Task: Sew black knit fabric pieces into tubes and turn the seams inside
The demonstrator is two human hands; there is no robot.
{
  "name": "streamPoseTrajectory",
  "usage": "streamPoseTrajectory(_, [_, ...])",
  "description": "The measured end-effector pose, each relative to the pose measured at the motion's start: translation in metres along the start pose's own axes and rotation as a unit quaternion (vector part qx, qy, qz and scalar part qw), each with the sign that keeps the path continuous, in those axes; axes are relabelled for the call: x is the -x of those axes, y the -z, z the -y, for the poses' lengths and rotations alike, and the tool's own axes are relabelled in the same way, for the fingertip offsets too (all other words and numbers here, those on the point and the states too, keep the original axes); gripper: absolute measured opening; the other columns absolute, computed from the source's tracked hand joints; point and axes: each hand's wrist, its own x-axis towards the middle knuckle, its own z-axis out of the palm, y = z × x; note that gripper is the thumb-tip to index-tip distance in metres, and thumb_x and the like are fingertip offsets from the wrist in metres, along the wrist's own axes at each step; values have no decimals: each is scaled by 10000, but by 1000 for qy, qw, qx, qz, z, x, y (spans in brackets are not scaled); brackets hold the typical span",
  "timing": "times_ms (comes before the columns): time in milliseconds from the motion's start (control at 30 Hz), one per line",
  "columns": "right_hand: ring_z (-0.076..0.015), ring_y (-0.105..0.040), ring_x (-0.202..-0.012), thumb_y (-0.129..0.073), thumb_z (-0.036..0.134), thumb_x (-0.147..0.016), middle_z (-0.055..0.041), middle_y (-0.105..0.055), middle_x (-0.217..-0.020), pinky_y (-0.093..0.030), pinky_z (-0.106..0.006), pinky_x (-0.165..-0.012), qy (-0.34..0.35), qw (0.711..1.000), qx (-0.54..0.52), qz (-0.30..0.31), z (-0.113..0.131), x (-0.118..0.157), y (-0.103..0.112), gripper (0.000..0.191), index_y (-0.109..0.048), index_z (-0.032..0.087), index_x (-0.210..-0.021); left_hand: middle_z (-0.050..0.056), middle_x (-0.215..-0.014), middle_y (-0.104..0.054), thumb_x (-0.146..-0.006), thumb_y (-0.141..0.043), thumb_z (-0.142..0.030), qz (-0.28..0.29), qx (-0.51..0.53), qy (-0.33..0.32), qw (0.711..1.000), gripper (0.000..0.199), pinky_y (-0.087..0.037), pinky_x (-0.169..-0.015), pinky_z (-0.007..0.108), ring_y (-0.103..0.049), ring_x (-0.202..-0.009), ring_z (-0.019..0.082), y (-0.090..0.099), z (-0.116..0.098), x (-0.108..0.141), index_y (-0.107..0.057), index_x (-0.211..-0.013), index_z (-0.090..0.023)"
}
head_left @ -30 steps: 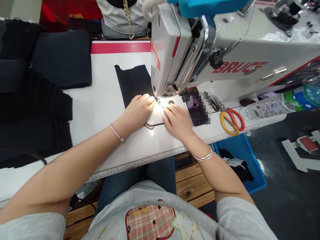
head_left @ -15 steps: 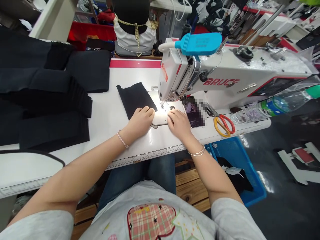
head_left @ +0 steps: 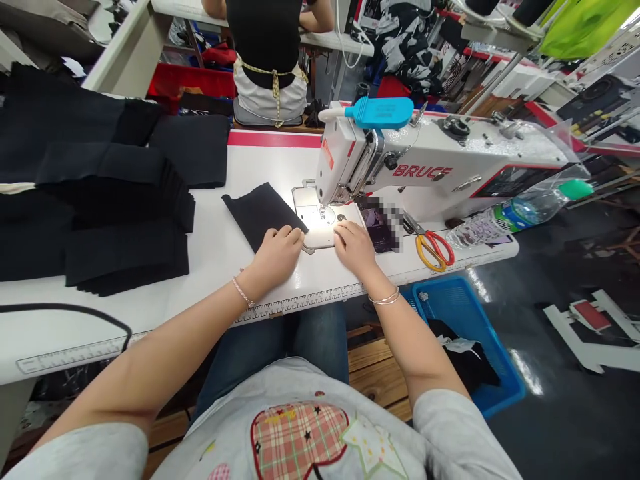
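Note:
A dark piece of cloth [head_left: 263,215] lies on the white table, left of the sewing machine [head_left: 370,157]. The fingers of my left hand [head_left: 280,252] are curled at the cloth's lower right corner, gripping its edge. My right hand [head_left: 354,245] rests on the front right part of the metal needle plate [head_left: 320,235], its fingers bent and close together; whether anything is under them is hidden. The needle area lies between and beyond both hands, and the cloth is to the left of it.
Stacked dark cloth [head_left: 125,220] covers the table's left side. Right of the plate are a phone [head_left: 381,227], scissors [head_left: 433,247] and a plastic bottle [head_left: 520,213]. A blue basket [head_left: 500,353] stands below at the right. A person [head_left: 270,53] sits beyond the table.
The view has shifted, showing more of the far side. The cloth's corner and my left hand have moved slightly left, away from the needle area. My right hand stays on the plate.

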Motion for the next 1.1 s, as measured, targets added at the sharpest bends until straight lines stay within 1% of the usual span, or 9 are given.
streamPoseTrajectory(133, [-234, -613, -983, -450, 161, -899, -114, -691, -1026, -458, -368, -888, -7, 1000, -23, -12, -2, -2, -2, 238, -679, 163, -964, 202, -1170, -613, -865, -347, -40, 15, 3, 16, 1000, 453, -437, -800, 491, -528, -1084, 325, 2, -5, 8, -558, -1265, -58])
streamPoseTrajectory(233, [-225, -619, -998, -466, 157, -884, -99, -699, -1019, -472, -359, -909, -23, 998, -39, -31, 1, -1, 0, 234, -686, 178, -961, 194, -1192, -608, -874, -370, -65, 30, -8, 41, 999, 436, -439, -811, 483, -523, -1085, 323, 6, -19, 19, -555, -1268, -37])
streamPoseTrajectory(367, [-196, -647, -915, -424, 179, -916, -102, -698, -992, -527, -330, -811, -86, 989, -77, -87, 28, 25, 11, 275, -679, 169, -1020, 178, -1222, -598, -875, -435, -124, 50, 21, 39, 998, 423, -457, -810, 479, -517, -1082, 331, 16, -48, 44, -558, -1272, -50])
streamPoseTrajectory(433, [-177, -654, -816, -485, 233, -917, -78, -703, -933, -536, -303, -718, -154, 957, -211, -124, 52, 52, 17, 226, -691, 188, -998, 150, -1251, -590, -898, -420, -136, 45, 69, 26, 996, 402, -471, -836, 465, -514, -1104, 310, 19, -59, 57, -574, -1268, -106])
streamPoseTrajectory(533, [-164, -654, -734, -535, 280, -912, -53, -707, -859, -532, -298, -674, -230, 907, -339, -97, 90, 99, 22, 193, -705, 214, -973, 128, -1258, -586, -933, -403, -170, 8, 168, 8, 986, 356, -473, -931, 405, -518, -1115, 253, 20, -58, 69, -618, -1216, -138])
streamPoseTrajectory(633, [-166, -670, -710, -568, 310, -888, -58, -721, -836, -540, -303, -661, -305, 837, -452, -50, 118, 135, 15, 191, -716, 214, -960, 150, -1258, -581, -942, -421, -247, -55, 163, 75, 982, 359, -446, -991, 439, -521, -1136, 278, 18, -38, 74, -624, -1211, -125])
streamPoseTrajectory(700, [-169, -680, -708, -601, 336, -856, -57, -734, -828, -540, -306, -665, -343, 784, -518, -10, 130, 145, 8, 190, -716, 210, -939, 182, -1273, -568, -935, -431, -313, -61, 106, 142, 982, 419, -439, -985, 490, -519, -1152, 331, 18, -22, 75, -589, -1263, -106])
streamPoseTrajectory(833, [-155, -671, -691, -647, 397, -801, -51, -735, -837, -520, -290, -648, -370, 700, -608, 56, 141, 140, -2, 246, -706, 203, -938, 222, -1269, -569, -921, -421, -418, -14, 43, 235, 971, 557, -459, -919, 522, -532, -1127, 397, 20, 1, 80, -493, -1361, -83])
streamPoseTrajectory(1100, [-128, -638, -646, -734, 470, -701, -13, -662, -771, -484, -248, -587, -403, 599, -685, 96, 147, 113, -1, 326, -686, 172, -827, 246, -1132, -592, -867, -476, -547, 51, 37, 281, 958, 684, -480, -846, 531, -564, -1042, 426, 29, 12, 88, -457, -1376, -90])
